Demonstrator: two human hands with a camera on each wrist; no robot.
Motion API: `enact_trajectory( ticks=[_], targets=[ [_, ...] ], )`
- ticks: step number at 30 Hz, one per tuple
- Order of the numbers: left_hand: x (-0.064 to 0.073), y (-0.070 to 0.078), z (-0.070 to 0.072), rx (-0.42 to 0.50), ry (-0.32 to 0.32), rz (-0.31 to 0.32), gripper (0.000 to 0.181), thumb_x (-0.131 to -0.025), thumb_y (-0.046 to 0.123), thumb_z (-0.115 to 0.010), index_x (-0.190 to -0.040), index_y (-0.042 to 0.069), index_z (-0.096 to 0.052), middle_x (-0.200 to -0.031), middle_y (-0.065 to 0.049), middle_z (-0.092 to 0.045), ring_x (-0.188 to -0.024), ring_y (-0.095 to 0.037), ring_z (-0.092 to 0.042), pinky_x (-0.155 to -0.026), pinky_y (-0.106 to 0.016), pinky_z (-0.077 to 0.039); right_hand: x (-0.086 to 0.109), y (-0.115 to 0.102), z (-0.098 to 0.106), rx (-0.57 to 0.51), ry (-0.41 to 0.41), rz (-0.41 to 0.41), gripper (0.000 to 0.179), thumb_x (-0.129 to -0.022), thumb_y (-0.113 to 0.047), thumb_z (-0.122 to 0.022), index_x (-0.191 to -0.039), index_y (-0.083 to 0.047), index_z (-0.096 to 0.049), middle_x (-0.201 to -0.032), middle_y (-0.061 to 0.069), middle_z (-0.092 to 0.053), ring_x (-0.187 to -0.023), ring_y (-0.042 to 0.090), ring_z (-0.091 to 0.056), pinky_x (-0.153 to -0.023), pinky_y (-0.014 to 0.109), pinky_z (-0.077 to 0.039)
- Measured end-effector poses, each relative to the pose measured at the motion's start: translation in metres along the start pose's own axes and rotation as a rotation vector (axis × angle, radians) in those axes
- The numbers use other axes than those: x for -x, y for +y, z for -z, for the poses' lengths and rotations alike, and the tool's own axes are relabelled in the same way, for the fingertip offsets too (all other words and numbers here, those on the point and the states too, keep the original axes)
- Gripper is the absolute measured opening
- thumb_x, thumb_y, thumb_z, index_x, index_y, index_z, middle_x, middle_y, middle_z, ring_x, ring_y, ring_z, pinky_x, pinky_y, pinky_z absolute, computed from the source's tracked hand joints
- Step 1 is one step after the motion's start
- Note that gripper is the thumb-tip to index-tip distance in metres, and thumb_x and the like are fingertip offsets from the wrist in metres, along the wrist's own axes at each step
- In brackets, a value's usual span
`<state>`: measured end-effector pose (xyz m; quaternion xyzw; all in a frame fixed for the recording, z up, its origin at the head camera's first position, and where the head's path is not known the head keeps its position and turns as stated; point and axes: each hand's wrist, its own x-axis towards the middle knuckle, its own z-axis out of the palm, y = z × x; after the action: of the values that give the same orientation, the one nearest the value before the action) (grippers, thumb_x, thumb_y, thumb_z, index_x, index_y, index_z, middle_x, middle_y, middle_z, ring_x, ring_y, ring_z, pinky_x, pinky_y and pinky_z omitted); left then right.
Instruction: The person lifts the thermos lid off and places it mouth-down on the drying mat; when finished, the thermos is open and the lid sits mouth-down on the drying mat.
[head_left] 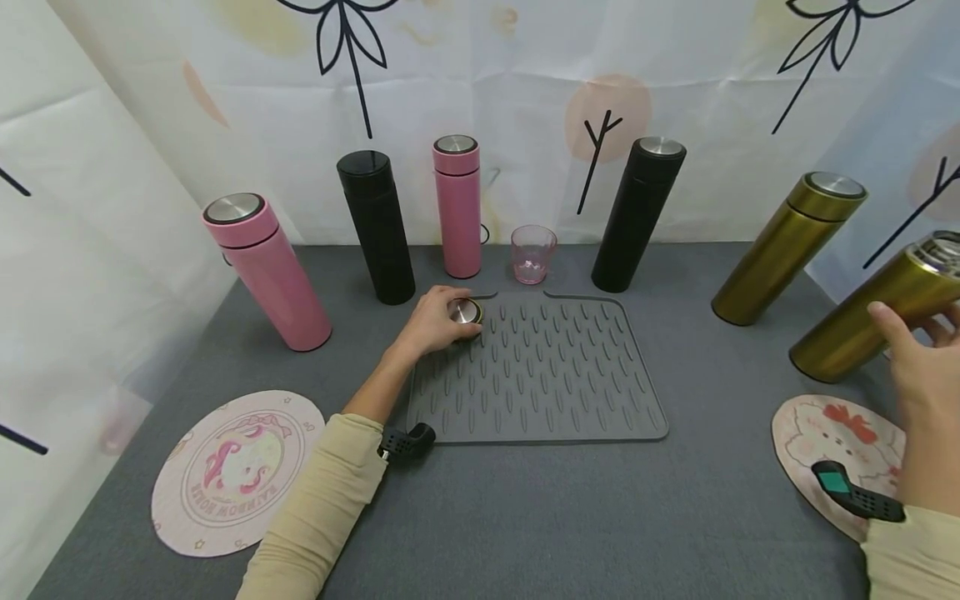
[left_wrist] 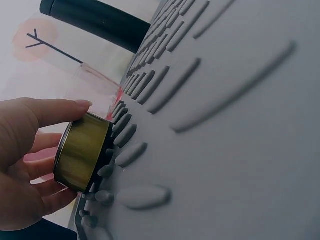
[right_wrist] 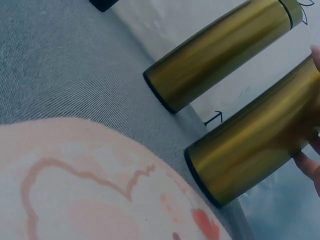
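My left hand (head_left: 433, 323) grips a gold bottle lid (left_wrist: 82, 152) with a silver top, thumb on one side and fingers on the other. That lid sits at the back left corner of a grey ridged drying mat (head_left: 540, 421). At the far right, my right hand (head_left: 928, 362) holds an uncapped gold thermos bottle (head_left: 862, 329), its steel mouth showing. The bottle stands on the table; in the right wrist view only the fingertips (right_wrist: 306, 164) and a bit of thumb show against it.
A capped gold bottle (head_left: 787, 250) stands left of the held one. Along the back are black bottles (head_left: 378, 233) (head_left: 637, 217), pink bottles (head_left: 459, 212) (head_left: 273, 275) and a pink glass cup (head_left: 531, 254). Round placemats (head_left: 240, 475) (head_left: 817, 433) lie at left and right.
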<state>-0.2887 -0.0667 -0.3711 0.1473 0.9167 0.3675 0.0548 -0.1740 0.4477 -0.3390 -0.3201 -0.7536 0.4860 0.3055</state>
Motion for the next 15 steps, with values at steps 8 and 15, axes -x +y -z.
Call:
enact_trajectory(
  ticks=[8,15],
  targets=[
    [0.001,0.002,0.003,0.037,0.012,-0.03,0.06,-0.086,0.026,-0.073,-0.138,0.009,-0.051,-0.141,-0.013,-0.038,-0.127,-0.031,-0.034,-0.098,-0.048,-0.036,0.003,-0.014,0.006,0.01,0.11,0.024,0.049,-0.095,-0.042,-0.054,-0.142,-0.036,-0.04,-0.143,-0.013,-0.04,-0.13,0.0,-0.032,-0.109,0.021,-0.014],
    [0.002,0.003,0.006,0.112,0.076,-0.141,0.064,-0.085,0.021,-0.074,-0.141,0.011,-0.047,-0.14,-0.013,-0.041,-0.126,-0.033,-0.039,-0.097,-0.048,-0.039,0.015,-0.028,0.005,0.196,0.185,0.083,0.055,-0.095,-0.054,-0.042,-0.146,-0.038,-0.031,-0.147,-0.014,-0.032,-0.132,0.002,-0.027,-0.111,0.024,-0.013]
  ],
)
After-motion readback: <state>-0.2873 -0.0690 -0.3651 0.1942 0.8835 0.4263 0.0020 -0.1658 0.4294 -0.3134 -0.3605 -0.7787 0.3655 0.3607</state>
